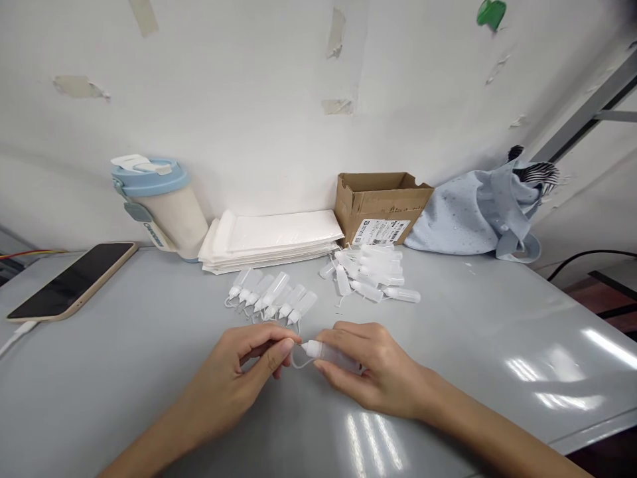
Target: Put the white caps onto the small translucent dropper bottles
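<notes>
Grey bench (164, 411) is carrying everything. Blue bag (458, 212) is slumping at the right, just beside an open box (385, 204). A cup (174, 219) is standing at the left, with envelopes (283, 232) lying stacked between cup and box. A phone (72, 282) is resting farther left. The right hand (375, 365) is gripping a bottle (339, 357) near the front, its tip pointing left; the left hand (243, 365) is pinching its strap (300, 366). Beyond both hands, a loose heap (378, 269) and a smaller row (273, 292) of bottles are blocking the way to box and envelopes.
</notes>
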A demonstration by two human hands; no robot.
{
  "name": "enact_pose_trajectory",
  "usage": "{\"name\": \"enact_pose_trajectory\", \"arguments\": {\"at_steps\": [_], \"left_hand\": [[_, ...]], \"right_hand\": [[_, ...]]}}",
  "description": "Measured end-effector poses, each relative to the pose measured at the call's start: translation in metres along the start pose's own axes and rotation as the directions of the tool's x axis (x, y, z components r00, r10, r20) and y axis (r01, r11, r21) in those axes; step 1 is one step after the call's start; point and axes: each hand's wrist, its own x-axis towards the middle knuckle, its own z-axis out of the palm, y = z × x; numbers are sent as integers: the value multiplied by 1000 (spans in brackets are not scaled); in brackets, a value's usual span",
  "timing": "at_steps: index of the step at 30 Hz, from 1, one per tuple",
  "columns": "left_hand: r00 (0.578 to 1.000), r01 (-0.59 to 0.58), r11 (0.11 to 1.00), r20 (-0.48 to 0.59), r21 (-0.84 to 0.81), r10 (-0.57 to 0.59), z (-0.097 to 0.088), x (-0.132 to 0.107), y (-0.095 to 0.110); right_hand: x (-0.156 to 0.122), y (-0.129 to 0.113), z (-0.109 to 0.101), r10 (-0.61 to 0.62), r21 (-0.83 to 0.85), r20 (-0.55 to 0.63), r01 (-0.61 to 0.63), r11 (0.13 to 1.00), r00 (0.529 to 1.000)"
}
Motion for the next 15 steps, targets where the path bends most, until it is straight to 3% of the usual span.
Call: {"name": "enact_pose_trajectory", "arguments": {"at_steps": [5,15], "left_hand": [[999,32,999,-11,-39,-33,-3,1,0],[998,50,998,-31,-49,-52,4,2,-3]], "right_hand": [[0,1,1,0,10,-19,0,1000,1000],[0,1,6,67,33,72,-69,997,995]]}}
